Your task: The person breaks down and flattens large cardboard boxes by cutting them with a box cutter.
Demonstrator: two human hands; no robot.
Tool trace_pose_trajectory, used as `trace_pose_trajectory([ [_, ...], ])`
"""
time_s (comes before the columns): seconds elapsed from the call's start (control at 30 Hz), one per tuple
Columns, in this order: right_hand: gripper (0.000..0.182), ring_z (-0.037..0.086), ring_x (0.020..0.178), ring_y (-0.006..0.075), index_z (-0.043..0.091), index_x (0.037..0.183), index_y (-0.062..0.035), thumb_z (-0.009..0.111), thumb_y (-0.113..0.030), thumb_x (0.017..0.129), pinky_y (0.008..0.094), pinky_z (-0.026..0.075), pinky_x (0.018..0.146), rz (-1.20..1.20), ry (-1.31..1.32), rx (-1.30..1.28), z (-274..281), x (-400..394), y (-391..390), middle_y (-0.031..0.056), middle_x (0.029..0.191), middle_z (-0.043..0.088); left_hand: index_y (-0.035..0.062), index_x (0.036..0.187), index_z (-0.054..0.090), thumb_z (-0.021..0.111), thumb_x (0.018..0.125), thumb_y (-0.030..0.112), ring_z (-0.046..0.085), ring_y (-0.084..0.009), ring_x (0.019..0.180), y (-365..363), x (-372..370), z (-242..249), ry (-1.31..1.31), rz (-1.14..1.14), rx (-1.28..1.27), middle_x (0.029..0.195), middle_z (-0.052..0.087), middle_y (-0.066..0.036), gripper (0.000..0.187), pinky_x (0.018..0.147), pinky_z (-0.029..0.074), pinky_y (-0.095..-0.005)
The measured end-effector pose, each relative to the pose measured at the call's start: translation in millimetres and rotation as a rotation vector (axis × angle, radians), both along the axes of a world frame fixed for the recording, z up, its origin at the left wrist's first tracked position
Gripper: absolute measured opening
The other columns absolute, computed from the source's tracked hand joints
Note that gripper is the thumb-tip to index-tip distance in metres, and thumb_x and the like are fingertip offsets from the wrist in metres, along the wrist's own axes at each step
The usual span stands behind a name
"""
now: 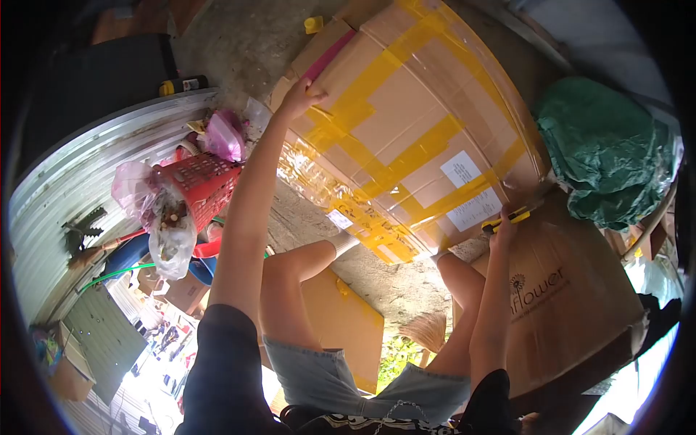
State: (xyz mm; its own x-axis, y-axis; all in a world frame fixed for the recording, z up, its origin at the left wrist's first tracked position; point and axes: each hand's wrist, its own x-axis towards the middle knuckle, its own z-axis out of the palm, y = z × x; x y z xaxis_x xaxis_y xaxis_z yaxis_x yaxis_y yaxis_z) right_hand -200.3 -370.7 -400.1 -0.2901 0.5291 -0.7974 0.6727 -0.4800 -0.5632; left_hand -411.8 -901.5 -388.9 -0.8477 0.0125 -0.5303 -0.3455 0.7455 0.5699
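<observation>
A large cardboard box point(417, 109) with strips of yellow tape and white labels point(461, 168) stands tilted in front of me. My left hand point(301, 99) rests on its upper left edge, near a dark pink strip, fingers apart. Low on the box's right side, my right hand point(505, 226) is closed around a yellow and black cutter point(516, 216), close to the box's corner. The cutter's tip is hard to make out against the box.
A green bag point(605, 145) lies at the right, above a brown cardboard box point(565, 297) with printed lettering. At the left, a red basket point(199, 181) and plastic bags point(172, 246) stand by corrugated metal point(58, 210). A flat cardboard piece point(348, 319) lies between my legs.
</observation>
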Motion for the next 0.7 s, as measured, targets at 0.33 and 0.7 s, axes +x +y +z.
trace_pose_trajectory([
  [0.33, 0.034, 0.051, 0.090, 0.0140, 0.048, 0.109, -0.0012, 0.060, -0.010, 0.079, 0.0270, 0.042, 0.076, 0.188, 0.305, 0.049, 152.7, -69.3, -10.8, 0.0045, 0.103, 0.051, 0.0036, 0.095, 0.049, 0.062, 0.076, 0.008, 0.051, -0.0102, 0.079, -56.8, 129.7, 160.1, 0.044, 0.389, 0.341, 0.083, 0.055, -0.001, 0.023, 0.068, 0.041, -0.0244],
  [0.7, 0.027, 0.043, 0.058, 0.0051, 0.056, 0.093, -0.0041, 0.065, -0.021, 0.074, 0.0215, 0.032, 0.051, 1.037, 0.703, 0.188, 181.1, -338.5, -108.8, -0.0036, 0.070, 0.047, 0.0066, 0.112, 0.044, 0.057, 0.081, 0.016, 0.054, -0.0163, 0.088, -22.8, 247.8, 112.7, 0.252, 1.319, 0.723, 0.093, 0.054, -0.002, 0.035, 0.075, 0.047, -0.0323],
])
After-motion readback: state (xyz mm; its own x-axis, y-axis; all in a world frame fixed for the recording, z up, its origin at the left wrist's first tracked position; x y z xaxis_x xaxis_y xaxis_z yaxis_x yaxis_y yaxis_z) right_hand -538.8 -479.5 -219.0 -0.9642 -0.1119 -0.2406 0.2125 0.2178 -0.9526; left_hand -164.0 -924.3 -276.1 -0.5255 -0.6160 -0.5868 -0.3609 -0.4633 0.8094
